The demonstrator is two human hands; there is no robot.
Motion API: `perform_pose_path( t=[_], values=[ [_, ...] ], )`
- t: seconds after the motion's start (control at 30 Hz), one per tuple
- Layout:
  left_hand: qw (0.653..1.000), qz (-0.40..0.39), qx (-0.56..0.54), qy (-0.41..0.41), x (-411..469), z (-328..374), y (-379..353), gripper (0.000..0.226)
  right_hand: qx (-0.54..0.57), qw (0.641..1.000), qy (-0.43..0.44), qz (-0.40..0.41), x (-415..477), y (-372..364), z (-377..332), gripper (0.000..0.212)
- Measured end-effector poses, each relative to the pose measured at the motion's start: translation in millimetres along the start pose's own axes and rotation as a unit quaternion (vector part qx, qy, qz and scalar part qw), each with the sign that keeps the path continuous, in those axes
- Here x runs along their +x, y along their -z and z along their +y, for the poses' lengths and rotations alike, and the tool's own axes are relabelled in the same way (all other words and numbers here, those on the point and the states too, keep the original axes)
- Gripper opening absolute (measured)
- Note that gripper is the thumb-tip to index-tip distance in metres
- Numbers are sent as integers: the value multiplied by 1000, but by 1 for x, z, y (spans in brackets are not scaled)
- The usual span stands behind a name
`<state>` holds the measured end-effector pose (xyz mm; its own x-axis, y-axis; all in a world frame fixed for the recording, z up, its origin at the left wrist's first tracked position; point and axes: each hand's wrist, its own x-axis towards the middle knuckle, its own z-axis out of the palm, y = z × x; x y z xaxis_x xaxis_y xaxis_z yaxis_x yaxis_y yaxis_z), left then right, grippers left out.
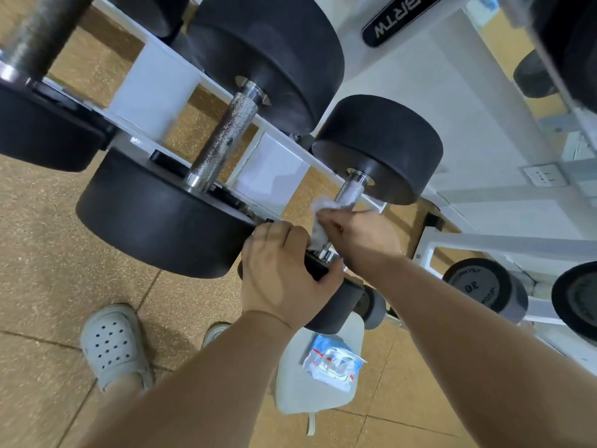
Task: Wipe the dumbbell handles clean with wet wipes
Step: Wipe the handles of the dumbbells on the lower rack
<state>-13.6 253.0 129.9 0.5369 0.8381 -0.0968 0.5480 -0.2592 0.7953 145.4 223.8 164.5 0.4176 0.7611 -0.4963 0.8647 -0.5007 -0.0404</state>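
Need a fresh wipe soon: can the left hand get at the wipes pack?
Probably, after letting go: left hand grips the dumbbell head; the wipes pack lies uncovered just below.

black dumbbell heads (376, 147), knurled silver handle (349, 192), white wipe (319, 221).

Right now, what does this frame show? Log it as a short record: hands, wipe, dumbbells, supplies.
right hand: wraps a wet wipe round the knurled handle of the smaller dumbbell
left hand: grips that dumbbell's near head
support: white rack
larger dumbbell: to the left, rust-spotted handle, untouched
wipe pack: on a pale plastic item on the floor
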Motion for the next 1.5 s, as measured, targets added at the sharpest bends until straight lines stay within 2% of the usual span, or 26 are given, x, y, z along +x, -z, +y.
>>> perform_pose_path(
  t=[0.1,0.17,0.27,0.3,0.43,0.53,0.63,0.73,0.8,1.07,1.17,1.23,1.33,1.43,1.5],
  values=[
    [1000,-8,5,9,0,0,-1,43,-87,991,89,-45,-6,9,2,32],
    [1000,-9,3,9,1,0,0,43,-102,993,50,-17,10,11,10,32],
    [1000,-10,16,5,1,2,1,45,14,992,-8,128,27,1,27,30],
    [1000,-11,19,3,1,2,1,44,55,988,-6,146,25,-4,30,28],
    [1000,-12,29,-5,0,0,-2,38,236,969,55,38,-7,-31,36,22],
    [999,-17,45,-22,0,-2,-5,38,227,966,113,57,-10,-48,45,26],
    [997,-21,45,-56,1,-3,-5,37,175,966,132,134,4,-55,50,34],
    [995,-46,53,-64,3,-2,-3,38,237,939,95,232,12,-54,55,28],
    [994,-56,56,-74,3,-3,-3,38,280,922,61,261,13,-55,58,25],
    [994,-91,34,-54,6,-2,-1,45,406,894,100,161,-16,-81,64,36],
    [995,-84,19,-48,7,-4,-3,46,411,884,109,196,-5,-86,63,39],
    [994,-82,26,-62,7,-7,-5,47,428,863,102,249,9,-85,64,36],
    [996,-81,1,-33,7,-6,-5,43,449,830,66,325,26,-81,73,29],
    [997,-75,-18,-27,6,-6,-6,40,506,793,71,331,25,-89,68,29],
    [996,-73,-25,-35,6,-5,-6,48,502,789,115,335,16,-99,64,29]
  ],
)
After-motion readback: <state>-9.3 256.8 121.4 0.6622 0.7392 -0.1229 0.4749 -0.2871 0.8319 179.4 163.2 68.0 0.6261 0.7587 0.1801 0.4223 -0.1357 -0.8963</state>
